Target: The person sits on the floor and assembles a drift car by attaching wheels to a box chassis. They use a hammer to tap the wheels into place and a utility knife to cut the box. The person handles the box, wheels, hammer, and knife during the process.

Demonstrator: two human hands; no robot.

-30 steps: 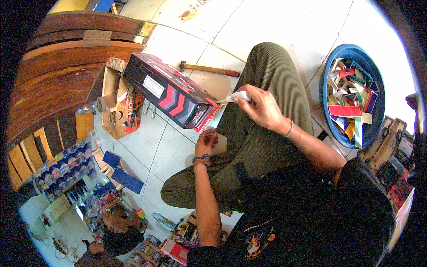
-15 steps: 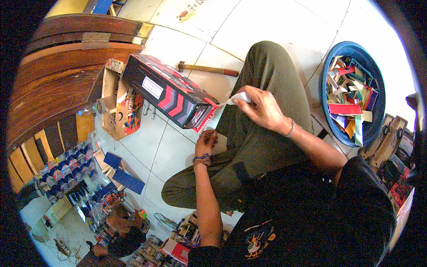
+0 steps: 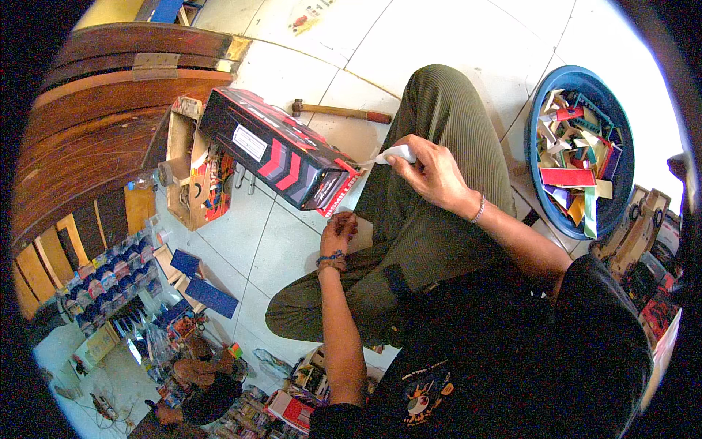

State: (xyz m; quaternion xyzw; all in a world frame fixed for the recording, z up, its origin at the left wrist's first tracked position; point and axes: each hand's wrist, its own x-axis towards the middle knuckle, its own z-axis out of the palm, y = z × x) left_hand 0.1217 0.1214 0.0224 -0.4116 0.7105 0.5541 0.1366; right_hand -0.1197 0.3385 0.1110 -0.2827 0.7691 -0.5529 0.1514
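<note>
My right hand (image 3: 436, 173) is closed round a small white squeeze bottle (image 3: 399, 154). The bottle's thin nozzle points left, close to the near end of a black and red printed carton (image 3: 281, 157) lying tilted. A red and white printed strip (image 3: 341, 196) runs along that end of the carton. Just below the strip is my left hand (image 3: 338, 233), its fingers curled in. Whether they pinch the strip's lower edge or something small is hidden.
A hammer (image 3: 344, 112) lies beyond the carton. Beside it stands an open wooden box (image 3: 183, 172). A blue tub (image 3: 537, 157) of card scraps is at right, near wooden toy vehicles (image 3: 638, 227). Another person (image 3: 212, 402) sits at lower left by blue panels (image 3: 210, 295).
My right hand and the white bottle have shifted very slightly; the nozzle stays near the carton's end. At lower left the other person has moved an arm. My left hand stays in place.
</note>
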